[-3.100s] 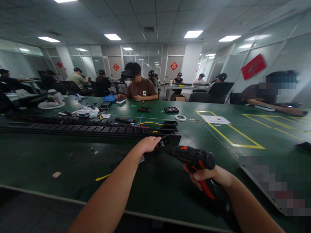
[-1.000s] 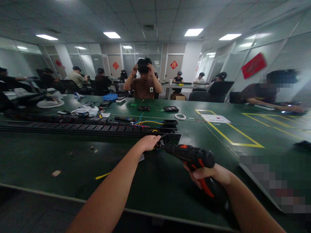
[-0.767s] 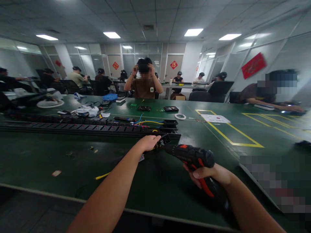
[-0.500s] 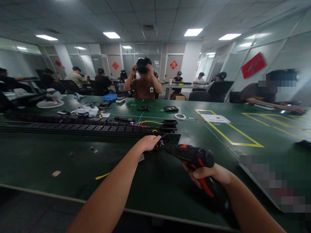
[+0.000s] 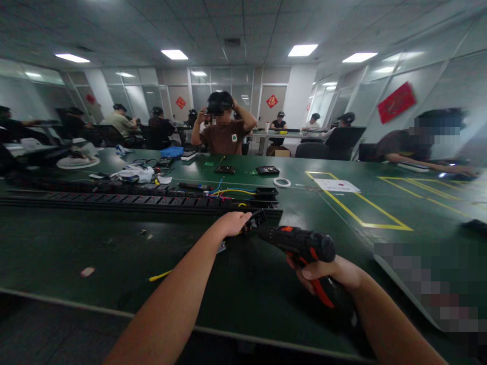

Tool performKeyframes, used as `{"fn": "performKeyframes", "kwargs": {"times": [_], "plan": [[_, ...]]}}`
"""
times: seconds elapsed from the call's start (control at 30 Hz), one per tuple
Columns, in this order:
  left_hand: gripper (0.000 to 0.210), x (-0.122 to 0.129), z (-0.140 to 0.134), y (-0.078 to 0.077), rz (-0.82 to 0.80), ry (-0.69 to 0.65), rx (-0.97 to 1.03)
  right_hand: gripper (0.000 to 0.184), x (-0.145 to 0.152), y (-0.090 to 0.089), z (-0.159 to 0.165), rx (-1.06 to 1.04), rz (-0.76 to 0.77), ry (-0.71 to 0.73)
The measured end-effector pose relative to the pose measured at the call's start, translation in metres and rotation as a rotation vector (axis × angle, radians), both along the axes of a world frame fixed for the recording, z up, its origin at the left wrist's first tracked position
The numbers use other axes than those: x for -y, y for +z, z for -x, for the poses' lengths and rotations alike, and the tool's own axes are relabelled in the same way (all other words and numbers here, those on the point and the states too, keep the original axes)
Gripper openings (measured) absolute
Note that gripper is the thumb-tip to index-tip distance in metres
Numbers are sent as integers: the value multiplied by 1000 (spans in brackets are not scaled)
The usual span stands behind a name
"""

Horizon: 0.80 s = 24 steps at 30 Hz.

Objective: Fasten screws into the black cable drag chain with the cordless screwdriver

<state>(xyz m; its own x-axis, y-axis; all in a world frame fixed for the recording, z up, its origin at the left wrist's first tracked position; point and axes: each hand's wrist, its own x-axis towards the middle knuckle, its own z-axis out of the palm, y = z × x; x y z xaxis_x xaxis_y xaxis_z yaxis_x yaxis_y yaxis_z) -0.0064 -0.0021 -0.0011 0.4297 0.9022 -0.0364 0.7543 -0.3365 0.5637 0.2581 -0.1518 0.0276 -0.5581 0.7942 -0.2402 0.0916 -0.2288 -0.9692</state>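
Note:
My left hand is closed on a small black plastic housing, gripping its left end and tilting it above the table. My right hand is wrapped round the handle of a black and orange cordless screwdriver. The tool's nose points left at the housing's lower side; whether its bit touches is too dark to tell. Below my left forearm a yellow wire sticks out. Just behind the housing lie long black power strips, with loose blue and yellow wires near their right end.
On the green table are a white tape roll, a paper sheet, black open cases, a screwdriver and a blue basket. A co-worker sits opposite, another at the right.
My hands, the housing and the cordless screwdriver look nearly still. The co-worker opposite has shifted their head and their raised hands at the cap.

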Motion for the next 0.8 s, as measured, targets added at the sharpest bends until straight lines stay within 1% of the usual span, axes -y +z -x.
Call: {"fn": "performKeyframes", "kwargs": {"times": [0.33,0.8], "plan": [[64,-1,0,-1,0,-11,8,38,-2,-6,-4,2,-2,-5],[65,-1,1,-1,2,-1,11,36,0,-2,-2,35,-12,-7]]}}
